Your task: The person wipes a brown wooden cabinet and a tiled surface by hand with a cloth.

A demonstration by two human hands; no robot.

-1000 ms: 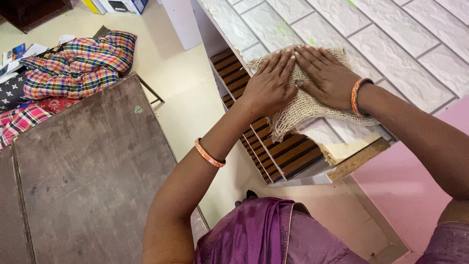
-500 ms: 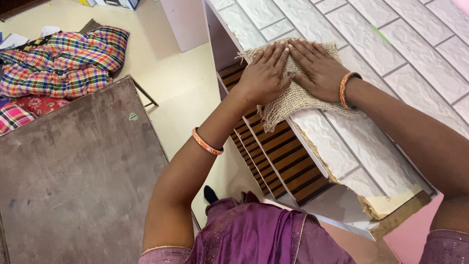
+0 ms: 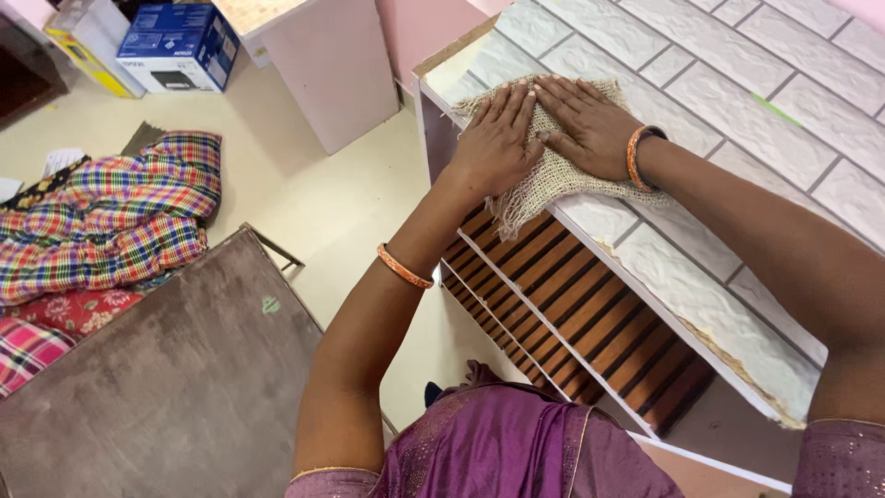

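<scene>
Both hands lie flat, palms down, on a piece of coarse sackcloth (image 3: 553, 171) spread over the top of a shelf unit (image 3: 737, 111) covered in white brick-pattern sheet, at about one o'clock in the view. The left hand (image 3: 498, 138) rests with fingers stretched and close together, gripping nothing; the right hand (image 3: 590, 124) lies just beside it at three o'clock, likewise flat and open, fingertips touching the left ones. The cloth's frayed edge hangs over the front rim above brown slatted shelves (image 3: 562, 295). Each wrist carries an orange bangle (image 3: 403, 266). At eight o'clock stands a dark brown bench (image 3: 175, 387); at ten o'clock a checked blanket (image 3: 120, 217) lies on the floor
</scene>
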